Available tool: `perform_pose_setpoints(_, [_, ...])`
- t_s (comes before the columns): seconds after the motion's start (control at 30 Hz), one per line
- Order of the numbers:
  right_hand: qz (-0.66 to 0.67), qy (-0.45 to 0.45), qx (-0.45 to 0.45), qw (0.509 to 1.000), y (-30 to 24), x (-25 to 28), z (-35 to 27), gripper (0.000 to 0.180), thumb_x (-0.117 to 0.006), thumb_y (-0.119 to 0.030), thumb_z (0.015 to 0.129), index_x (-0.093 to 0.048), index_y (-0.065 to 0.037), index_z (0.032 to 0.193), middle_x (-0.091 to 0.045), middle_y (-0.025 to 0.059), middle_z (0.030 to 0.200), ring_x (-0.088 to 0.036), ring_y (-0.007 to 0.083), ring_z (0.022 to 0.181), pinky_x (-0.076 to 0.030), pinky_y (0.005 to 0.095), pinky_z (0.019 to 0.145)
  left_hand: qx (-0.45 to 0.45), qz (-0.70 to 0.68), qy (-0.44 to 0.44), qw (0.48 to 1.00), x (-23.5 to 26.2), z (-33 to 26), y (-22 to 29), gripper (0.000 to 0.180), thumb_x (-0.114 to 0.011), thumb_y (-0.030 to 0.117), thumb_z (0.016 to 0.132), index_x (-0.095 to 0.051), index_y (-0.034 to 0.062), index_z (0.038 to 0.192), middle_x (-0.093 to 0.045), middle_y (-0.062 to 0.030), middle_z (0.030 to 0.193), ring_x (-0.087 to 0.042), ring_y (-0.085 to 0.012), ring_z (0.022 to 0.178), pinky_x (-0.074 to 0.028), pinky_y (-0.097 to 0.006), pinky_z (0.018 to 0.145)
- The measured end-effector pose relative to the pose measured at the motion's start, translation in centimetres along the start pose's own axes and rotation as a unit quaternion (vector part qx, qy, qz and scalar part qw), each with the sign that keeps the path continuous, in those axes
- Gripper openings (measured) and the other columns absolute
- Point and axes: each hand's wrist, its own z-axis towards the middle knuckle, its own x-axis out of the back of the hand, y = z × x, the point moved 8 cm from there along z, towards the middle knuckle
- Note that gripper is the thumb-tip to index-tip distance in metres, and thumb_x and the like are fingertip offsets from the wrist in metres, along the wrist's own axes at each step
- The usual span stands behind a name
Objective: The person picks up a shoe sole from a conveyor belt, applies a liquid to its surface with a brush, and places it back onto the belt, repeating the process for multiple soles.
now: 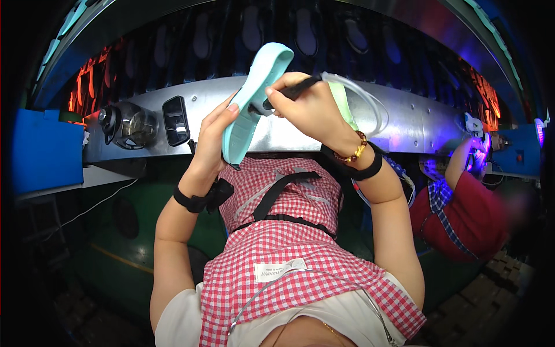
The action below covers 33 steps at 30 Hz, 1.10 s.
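While left hand (217, 136) gripped turquoise sole (254, 98) tilted for access, right hand (306, 107) pinched black tool (295, 91) against it.

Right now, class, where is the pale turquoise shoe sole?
In the head view, the shoe sole is upper centre, held by the left hand, against the curved metal panel.

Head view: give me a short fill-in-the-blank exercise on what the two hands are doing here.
1. The left hand holds a pale ____ shoe sole.
2. The right hand grips a black tool with a clear ____ trailing from it.
3. The person wears a red-and-white ____ apron.

Missing words: turquoise; tube; checked
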Motion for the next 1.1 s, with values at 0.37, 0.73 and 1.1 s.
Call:
perform_pose_setpoints(0.37, [0.189,-0.122,-0.063,0.972,1.5,-0.4,-2.9,0.017,-0.062,-0.007,0.076,-0.064,0.0,0.092,-0.063,0.0054,0.081,-0.057,0.009,0.073,-0.045,0.0198,0.067,0.072,-0.285,-0.002,0.956,1.8,1.0,-2.2,0.045,-0.038,0.028,0.086,-0.041,-0.0035,0.119,-0.056,-0.0184,0.103,-0.059,-0.0283,0.089,-0.051,-0.041,0.076])
perform_pose_setpoints(0.73, [0.047,0.122,-0.009,0.991,5.1,2.9,0.6,0.02,-0.061,-0.008,0.078,-0.063,-0.002,0.096,-0.06,-0.0008,0.073,-0.047,0.0007,0.063,-0.037,0.0139,0.055,0.082,-0.314,0.005,0.946,0.0,0.2,-3.1,0.046,-0.035,0.032,0.088,-0.041,-0.0022,0.118,-0.054,-0.0187,0.107,-0.059,-0.0307,0.091,-0.052,-0.044,0.074])
perform_pose_setpoints(1.1, [-0.158,0.029,0.125,0.979,3.9,-3.1,0.1,0.039,-0.061,-0.019,0.075,-0.056,0.006,0.104,-0.059,0.0239,0.091,-0.058,0.0298,0.08,-0.045,0.0331,0.071,0.076,-0.286,0.025,0.955,0.6,1.2,-4.5,0.041,-0.046,0.026,0.086,-0.042,-0.0007,0.117,-0.054,-0.015,0.108,-0.057,-0.024,0.095,-0.05,-0.037,0.08])
